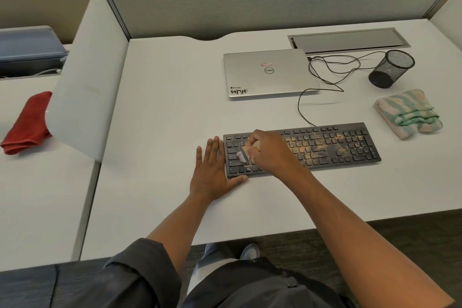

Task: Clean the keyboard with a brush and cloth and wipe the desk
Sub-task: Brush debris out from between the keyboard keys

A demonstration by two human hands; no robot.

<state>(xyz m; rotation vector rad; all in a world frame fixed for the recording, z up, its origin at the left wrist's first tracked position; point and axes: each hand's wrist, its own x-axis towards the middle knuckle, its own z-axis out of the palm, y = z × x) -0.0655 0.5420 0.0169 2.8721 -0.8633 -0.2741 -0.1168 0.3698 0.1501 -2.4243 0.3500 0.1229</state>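
A black keyboard [332,147] lies on the white desk [162,112], its middle and right keys dusted with tan crumbs. My right hand [268,150] grips a small brush [242,156] whose pale bristles touch the keys at the keyboard's left end. Flat on the desk lies my left hand [212,172], fingers straight, its thumb against the keyboard's front left corner. A folded green and beige striped cloth [408,114] sits to the right, behind the keyboard's right end.
A closed silver laptop [268,74] lies behind the keyboard, with a black cable [325,75] looping beside it. A black mesh cup [391,69] lies tipped at the back right. A white divider [85,82] stands at left; a red cloth [27,124] lies on the neighbouring desk.
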